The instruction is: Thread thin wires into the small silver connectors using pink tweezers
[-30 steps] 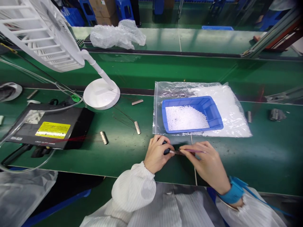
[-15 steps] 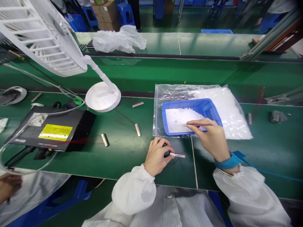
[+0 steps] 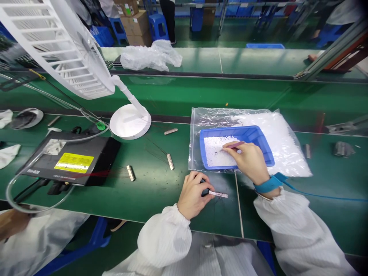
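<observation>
The left hand (image 3: 192,195) grips a black holder (image 3: 205,192) with a metal strip (image 3: 217,194) jutting from it, just above the green bench (image 3: 161,203). The right hand (image 3: 247,161), with a blue wrist strap (image 3: 266,186), pinches slim pink tweezers (image 3: 234,145) over white beads (image 3: 217,153) in a blue tray (image 3: 230,130). The tray sits on a clear plastic bag (image 3: 283,149) of beads. Other metal strips (image 3: 170,161) lie on the bench to the left.

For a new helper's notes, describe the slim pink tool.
On the green workbench, find the clear plastic bag with a blue tray on it. The slim pink tool, probably tweezers, is pinched in the right hand above the tray's white beads, and its pink body sets it apart from the bare metal strips nearby.
</observation>
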The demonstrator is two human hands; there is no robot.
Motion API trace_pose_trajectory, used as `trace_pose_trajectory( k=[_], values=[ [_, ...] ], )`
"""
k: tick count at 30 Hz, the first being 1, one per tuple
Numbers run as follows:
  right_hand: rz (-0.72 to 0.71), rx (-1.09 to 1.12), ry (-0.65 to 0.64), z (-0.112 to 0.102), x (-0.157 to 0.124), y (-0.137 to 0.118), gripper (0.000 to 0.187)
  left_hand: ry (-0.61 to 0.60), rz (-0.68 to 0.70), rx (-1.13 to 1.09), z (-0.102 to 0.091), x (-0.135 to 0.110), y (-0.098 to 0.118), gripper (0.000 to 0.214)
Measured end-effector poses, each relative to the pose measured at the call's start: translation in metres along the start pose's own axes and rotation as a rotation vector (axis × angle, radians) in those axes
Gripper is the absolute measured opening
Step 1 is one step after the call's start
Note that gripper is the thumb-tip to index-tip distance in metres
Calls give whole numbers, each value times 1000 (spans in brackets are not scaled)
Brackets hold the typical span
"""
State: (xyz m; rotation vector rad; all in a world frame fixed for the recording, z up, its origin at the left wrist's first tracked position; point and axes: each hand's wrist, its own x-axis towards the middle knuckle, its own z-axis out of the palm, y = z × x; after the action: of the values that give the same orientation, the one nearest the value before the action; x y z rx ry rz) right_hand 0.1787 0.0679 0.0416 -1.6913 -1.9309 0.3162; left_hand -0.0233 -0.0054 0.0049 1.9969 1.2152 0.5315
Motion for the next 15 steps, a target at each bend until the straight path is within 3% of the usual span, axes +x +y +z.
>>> trace_pose_trajectory(
  k=[15],
  values=[
    [-104, -25, -5, 0, -5, 8, 21, -24, -28, 14, -1, 1, 1, 10]
  ],
)
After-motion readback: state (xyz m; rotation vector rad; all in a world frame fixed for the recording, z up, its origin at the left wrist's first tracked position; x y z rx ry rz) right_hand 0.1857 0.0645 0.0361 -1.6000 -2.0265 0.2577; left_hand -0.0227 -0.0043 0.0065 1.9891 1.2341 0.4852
